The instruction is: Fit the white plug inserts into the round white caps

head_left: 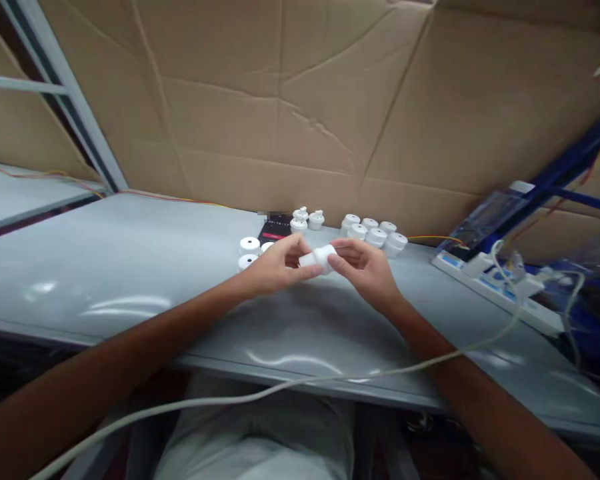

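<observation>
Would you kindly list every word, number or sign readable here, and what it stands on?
"00:16:17", seemingly, on the phone screen.
Rest of that screen, including its red bar: too blurred.
Power strip: any markings too small.
Held white plastic piece: no readable text.

Here come both arms, bare, slanting in from the lower corners! The left forearm (180, 320) angles up and rightward, the right forearm (425, 337) mirrors it. Out front the hands face each other, just apart: left hand (279, 265) pinching, thumb outstretched; right hand (373, 272) pinching too, fingers arched above its thumb.
</observation>
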Available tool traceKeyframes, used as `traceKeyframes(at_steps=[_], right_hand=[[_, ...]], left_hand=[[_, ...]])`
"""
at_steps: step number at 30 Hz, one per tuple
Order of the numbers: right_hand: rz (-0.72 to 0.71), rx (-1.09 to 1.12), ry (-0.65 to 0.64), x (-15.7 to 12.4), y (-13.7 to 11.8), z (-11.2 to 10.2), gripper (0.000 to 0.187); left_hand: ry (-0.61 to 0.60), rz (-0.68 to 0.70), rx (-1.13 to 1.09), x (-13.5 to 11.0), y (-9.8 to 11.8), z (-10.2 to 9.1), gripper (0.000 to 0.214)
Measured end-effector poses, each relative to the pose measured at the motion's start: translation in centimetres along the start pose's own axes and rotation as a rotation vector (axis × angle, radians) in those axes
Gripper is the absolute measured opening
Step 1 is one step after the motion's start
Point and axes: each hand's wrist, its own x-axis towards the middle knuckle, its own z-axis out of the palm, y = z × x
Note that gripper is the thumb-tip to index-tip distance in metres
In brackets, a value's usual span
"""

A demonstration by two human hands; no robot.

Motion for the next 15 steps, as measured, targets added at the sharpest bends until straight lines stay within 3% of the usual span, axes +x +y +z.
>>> traceKeyframes(at_steps=[4,8,11,15], right_hand=[[-0.089,-0.204,0.036,0.1,-0.4,-0.3,0.050],[-0.142,-0.355,0.049,0.6,0.3,-0.8,0.043],[-0.088,-0.366,0.031,1.0,1.0,-1.2,0.046],[-0.102,-0.312,0.016,1.4,1.5,-1.6,0.050]], left_hand=[[-0.050,-0.017,0.208,0.3,-0.3,0.4,0.039],[-0.002,0.078,0.374,0.9,-0.8,1.2,0.067],[-0.027,0.188,0.532,1.2,-1.0,1.7,0.052],[-0.046,0.172,0.730,1.6,-0.7,1.9,0.043]])
